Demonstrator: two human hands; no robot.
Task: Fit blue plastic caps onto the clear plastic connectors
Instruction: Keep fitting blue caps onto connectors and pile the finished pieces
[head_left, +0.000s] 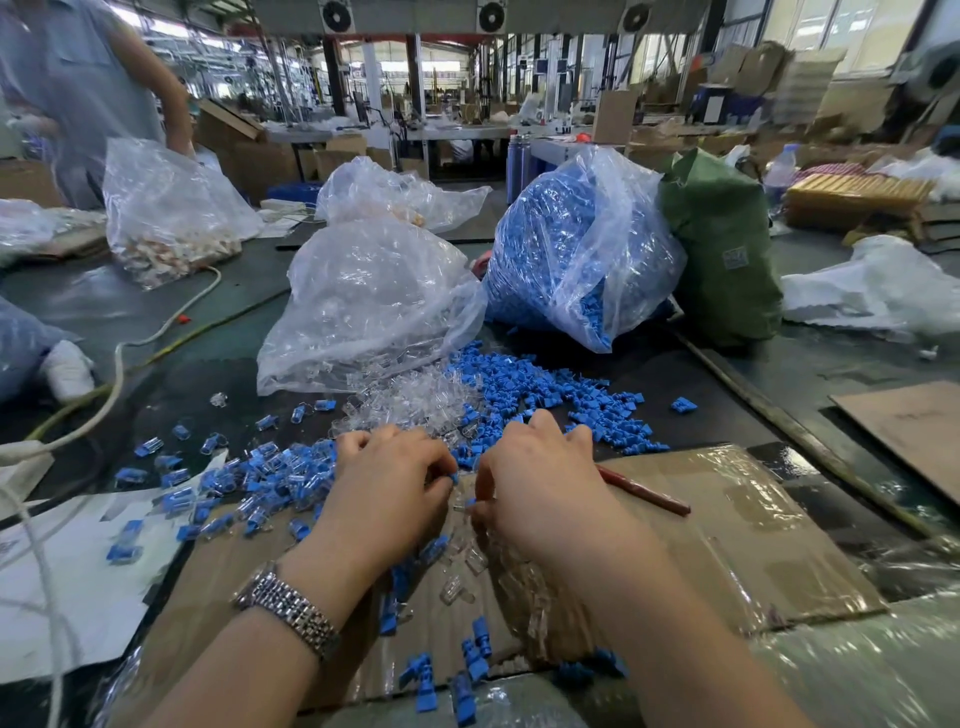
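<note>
In the head view, the left hand (387, 488) and the right hand (540, 480) are held close together over a flattened cardboard sheet (727, 525) that is wrapped in clear film. The fingers of the left hand are curled, and a small blue cap (455, 477) is pinched at their tips. The fingers of the right hand are curled too, and a clear connector (464, 505) with a bit of blue on it is pinched between them; the two parts are seen almost touching, but whether they are joined cannot be told. A metal watch (288, 608) is worn on the left wrist. Beyond the hands, a heap of loose clear connectors (415, 397) is spread in the middle of the table, with loose blue caps (535, 382) just beside it on the right. Assembled pieces (260, 480), clear with blue, are scattered on the left. More single parts are lying on the cardboard under the wrists. Behind the heaps, a bag of clear connectors (369, 296) and a bag of blue caps (576, 249) are standing side by side. A red pen (644, 491) is lying on the cardboard next to the right hand.
</note>
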